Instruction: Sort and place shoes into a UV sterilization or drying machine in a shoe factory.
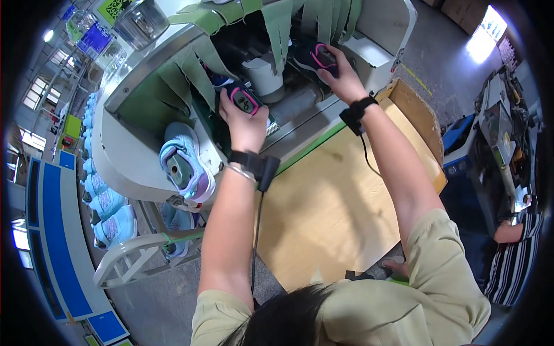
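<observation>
My left hand point(245, 124) is closed around the heel end of a dark navy shoe point(234, 87) with a pink-edged collar. A matching navy shoe point(306, 56) is gripped at its heel by my right hand point(348, 82). Both shoes point away from me into the opening of a pale machine point(121, 158), and their toes are partly hidden in shadow and behind the green hanging strips point(279, 34). Between the shoes stands a white cylindrical part point(264, 75) of the machine. Black straps with cables circle both my wrists.
A light blue shoe point(186, 158) rests on the machine's left ledge. Further left, several light blue shoes point(112, 222) stand in a row. A metal pot point(141, 24) and plastic bottle point(89, 34) sit on top. Below my arms lies a cardboard sheet point(323, 207); another person point(513, 248) is at right.
</observation>
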Tool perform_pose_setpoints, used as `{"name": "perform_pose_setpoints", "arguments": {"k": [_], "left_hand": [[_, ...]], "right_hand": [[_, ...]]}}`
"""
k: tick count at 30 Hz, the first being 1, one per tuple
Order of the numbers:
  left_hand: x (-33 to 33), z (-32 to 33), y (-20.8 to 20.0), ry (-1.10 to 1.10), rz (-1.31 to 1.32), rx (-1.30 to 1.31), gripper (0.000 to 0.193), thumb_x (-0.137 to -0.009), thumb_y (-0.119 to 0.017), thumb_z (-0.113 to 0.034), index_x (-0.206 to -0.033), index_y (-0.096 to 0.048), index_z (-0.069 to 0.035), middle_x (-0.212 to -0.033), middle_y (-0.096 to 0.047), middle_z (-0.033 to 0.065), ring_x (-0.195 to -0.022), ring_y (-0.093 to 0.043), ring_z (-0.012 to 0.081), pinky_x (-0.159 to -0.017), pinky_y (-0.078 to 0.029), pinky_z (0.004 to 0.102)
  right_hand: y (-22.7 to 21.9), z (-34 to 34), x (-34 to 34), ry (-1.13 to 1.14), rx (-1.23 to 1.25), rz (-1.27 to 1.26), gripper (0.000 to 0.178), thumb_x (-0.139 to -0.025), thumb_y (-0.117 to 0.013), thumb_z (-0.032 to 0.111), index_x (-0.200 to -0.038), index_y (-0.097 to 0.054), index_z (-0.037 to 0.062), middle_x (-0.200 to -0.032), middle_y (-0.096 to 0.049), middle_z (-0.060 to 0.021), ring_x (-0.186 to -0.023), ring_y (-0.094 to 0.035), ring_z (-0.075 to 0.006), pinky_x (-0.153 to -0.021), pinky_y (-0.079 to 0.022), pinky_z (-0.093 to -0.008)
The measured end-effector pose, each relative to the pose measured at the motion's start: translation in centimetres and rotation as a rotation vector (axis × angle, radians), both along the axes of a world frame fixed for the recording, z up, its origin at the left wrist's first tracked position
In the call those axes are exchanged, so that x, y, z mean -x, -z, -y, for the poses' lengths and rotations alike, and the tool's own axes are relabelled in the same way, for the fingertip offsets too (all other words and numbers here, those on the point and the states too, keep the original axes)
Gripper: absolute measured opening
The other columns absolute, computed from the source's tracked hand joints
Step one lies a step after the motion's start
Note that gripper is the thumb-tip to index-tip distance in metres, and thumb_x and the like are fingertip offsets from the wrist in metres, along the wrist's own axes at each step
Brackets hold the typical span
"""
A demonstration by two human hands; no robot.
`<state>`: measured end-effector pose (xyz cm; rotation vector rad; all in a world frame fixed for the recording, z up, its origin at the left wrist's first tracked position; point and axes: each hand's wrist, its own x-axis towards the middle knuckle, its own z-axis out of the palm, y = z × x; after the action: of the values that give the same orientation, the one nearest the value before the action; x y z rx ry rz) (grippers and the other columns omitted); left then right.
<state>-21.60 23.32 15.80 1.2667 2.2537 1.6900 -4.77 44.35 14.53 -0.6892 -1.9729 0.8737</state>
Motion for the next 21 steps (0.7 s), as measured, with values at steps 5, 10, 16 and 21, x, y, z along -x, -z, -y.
{"name": "perform_pose_setpoints", "arguments": {"k": [5, 10, 16, 21], "left_hand": [[-3.9, 5.6, 1.0, 0.128, -0.126, 0.045, 0.091, -0.083, -0.072, -0.018, -0.152, -0.014, 0.002, -0.157, -0.012, 0.0282, -0.144, -0.021, 0.0421, -0.116, -0.027, 0.0426], [-9.9, 24.4, 9.1, 0.519, 0.009, 0.525, 0.058, -0.088, -0.066, -0.016, -0.14, -0.045, -0.006, -0.152, -0.029, 0.0251, -0.138, -0.038, 0.0384, -0.111, -0.037, 0.0417], [-14.0, 39.2, 9.7, 0.485, 0.211, 0.763, 0.054, -0.09, -0.066, -0.027, -0.135, -0.05, -0.002, -0.127, -0.057, 0.0189, -0.112, -0.058, 0.0299, -0.094, -0.049, 0.0372], [-16.4, 43.8, 9.9, 0.512, 0.295, 0.822, 0.051, -0.091, -0.064, -0.025, -0.136, -0.05, -0.004, -0.126, -0.056, 0.0189, -0.112, -0.057, 0.0307, -0.094, -0.048, 0.0376]], "right_hand": [[-1.8, 0.1, -2.4, 0.231, -0.234, 0.256, 0.082, -0.077, -0.073, 0.022, -0.149, -0.034, 0.0154, -0.143, -0.044, -0.0206, -0.129, -0.044, -0.0391, -0.109, -0.036, -0.0459], [-13.8, 12.9, -6.9, -0.274, -0.277, -0.121, 0.052, -0.096, -0.058, 0.028, -0.141, -0.044, 0.0058, -0.14, -0.05, -0.0174, -0.131, -0.046, -0.0292, -0.111, -0.033, -0.0409], [-24.3, 20.5, -19.8, 0.204, -1.169, 0.399, 0.032, -0.101, -0.043, 0.022, -0.119, -0.06, 0.0033, -0.134, -0.055, -0.0116, -0.122, -0.053, -0.0276, -0.102, -0.044, -0.039], [-22.8, 26.0, -18.8, 0.101, -0.999, 0.31, 0.031, -0.1, -0.044, 0.021, -0.119, -0.06, 0.0034, -0.132, -0.056, -0.0113, -0.121, -0.053, -0.0269, -0.101, -0.044, -0.0383]]}}
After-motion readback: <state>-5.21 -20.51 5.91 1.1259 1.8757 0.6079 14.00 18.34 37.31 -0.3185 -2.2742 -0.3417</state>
